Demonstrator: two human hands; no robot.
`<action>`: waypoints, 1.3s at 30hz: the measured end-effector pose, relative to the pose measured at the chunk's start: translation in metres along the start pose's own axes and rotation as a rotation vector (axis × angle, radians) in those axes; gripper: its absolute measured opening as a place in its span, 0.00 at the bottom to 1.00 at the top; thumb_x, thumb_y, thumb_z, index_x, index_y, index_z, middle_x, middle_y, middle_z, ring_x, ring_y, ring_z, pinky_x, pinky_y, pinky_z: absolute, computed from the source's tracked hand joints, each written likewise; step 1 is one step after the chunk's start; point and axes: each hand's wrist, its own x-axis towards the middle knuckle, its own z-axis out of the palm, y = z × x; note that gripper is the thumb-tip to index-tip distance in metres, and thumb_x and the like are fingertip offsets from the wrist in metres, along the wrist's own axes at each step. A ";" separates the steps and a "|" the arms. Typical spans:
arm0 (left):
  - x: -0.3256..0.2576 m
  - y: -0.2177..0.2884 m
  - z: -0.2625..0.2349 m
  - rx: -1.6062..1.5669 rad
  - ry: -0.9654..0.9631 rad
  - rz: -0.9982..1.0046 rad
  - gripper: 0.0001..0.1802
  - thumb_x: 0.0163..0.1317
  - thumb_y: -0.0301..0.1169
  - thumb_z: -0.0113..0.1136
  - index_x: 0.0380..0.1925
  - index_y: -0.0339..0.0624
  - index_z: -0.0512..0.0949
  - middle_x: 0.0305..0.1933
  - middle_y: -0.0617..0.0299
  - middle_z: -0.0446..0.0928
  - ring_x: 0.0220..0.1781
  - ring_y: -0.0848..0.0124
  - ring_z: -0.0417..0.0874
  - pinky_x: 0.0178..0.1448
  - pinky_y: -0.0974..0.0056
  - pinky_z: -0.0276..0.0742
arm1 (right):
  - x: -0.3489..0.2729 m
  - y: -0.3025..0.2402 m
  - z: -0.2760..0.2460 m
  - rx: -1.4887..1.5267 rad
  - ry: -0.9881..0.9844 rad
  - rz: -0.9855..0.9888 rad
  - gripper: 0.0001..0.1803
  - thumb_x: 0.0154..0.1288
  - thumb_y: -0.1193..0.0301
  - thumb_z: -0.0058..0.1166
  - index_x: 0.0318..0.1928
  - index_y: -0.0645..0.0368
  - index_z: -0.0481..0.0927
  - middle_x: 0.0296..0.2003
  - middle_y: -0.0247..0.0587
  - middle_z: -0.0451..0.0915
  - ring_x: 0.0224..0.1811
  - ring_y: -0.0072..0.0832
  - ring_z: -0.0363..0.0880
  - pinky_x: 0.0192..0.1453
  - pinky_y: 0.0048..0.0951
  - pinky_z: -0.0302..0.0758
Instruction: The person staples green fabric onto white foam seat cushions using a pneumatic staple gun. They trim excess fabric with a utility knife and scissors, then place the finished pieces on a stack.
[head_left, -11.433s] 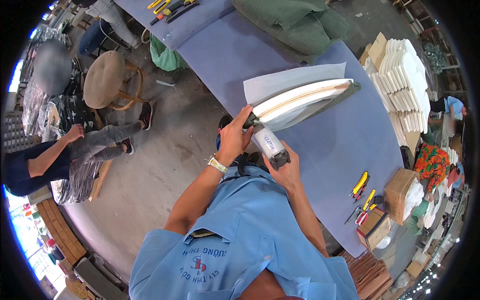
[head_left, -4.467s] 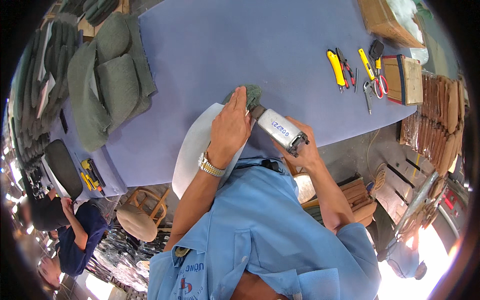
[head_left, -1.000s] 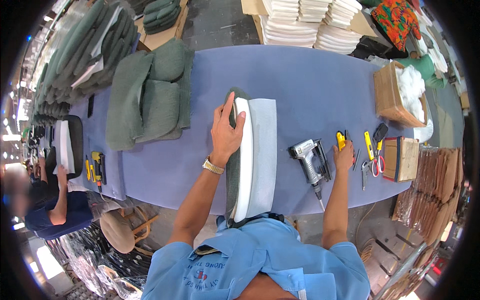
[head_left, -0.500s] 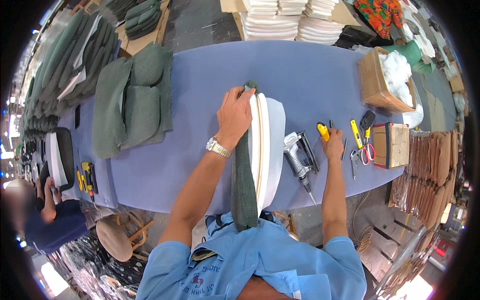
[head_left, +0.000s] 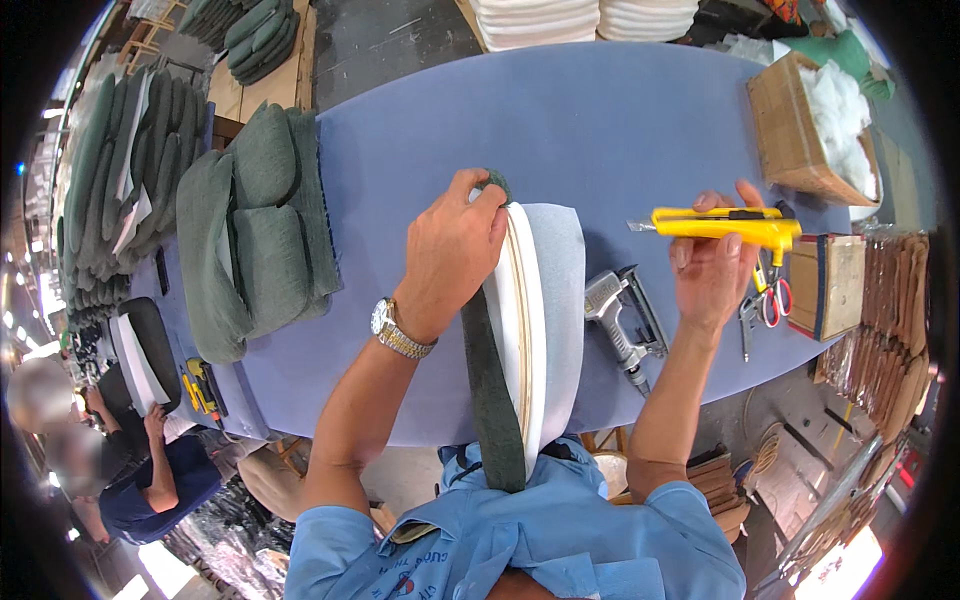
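My left hand (head_left: 455,250) pinches the far end of a dark green fabric strip (head_left: 492,400) at the top of a cushion-like panel (head_left: 527,330). This panel stands on edge against my body, with white padding, a thin tan line along its edge and a pale grey face. In my right hand (head_left: 715,270) is a yellow utility knife (head_left: 725,222), raised above the table, its blade out and pointing left toward the panel. Between the panel and my right forearm lies a grey staple gun (head_left: 625,325).
The blue table (head_left: 430,120) carries green cushion covers (head_left: 265,220) at left. On the right stand a carton of white stuffing (head_left: 810,130), a small wooden box (head_left: 828,285) and red-handled scissors (head_left: 775,300). Two people work at far left near a dark panel (head_left: 145,350).
My right hand has lifted the yellow utility knife off the table and turned it so its blade points left. My left hand still grips the strip's far end. The view has shifted slightly.
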 end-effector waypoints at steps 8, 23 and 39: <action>0.007 -0.003 -0.009 -0.183 0.009 -0.076 0.06 0.59 0.21 0.69 0.37 0.39 0.84 0.54 0.59 0.86 0.37 0.65 0.88 0.40 0.64 0.83 | -0.026 0.045 0.076 -0.100 -0.083 0.096 0.17 0.74 0.72 0.57 0.59 0.65 0.75 0.62 0.58 0.77 0.36 0.26 0.82 0.38 0.27 0.82; -0.011 -0.013 0.006 -0.099 0.187 0.022 0.11 0.52 0.16 0.70 0.34 0.39 0.82 0.48 0.58 0.86 0.43 0.64 0.88 0.44 0.64 0.83 | -0.057 0.088 0.080 -0.259 -0.148 -0.016 0.11 0.75 0.82 0.51 0.55 0.63 0.78 0.62 0.55 0.78 0.55 0.33 0.84 0.52 0.30 0.88; -0.011 -0.012 0.007 -0.193 0.180 -0.026 0.12 0.52 0.15 0.69 0.36 0.39 0.81 0.46 0.56 0.84 0.45 0.61 0.87 0.48 0.62 0.82 | -0.051 0.072 0.087 -0.056 -0.012 0.175 0.12 0.73 0.80 0.57 0.55 0.62 0.76 0.58 0.50 0.80 0.42 0.26 0.83 0.43 0.27 0.85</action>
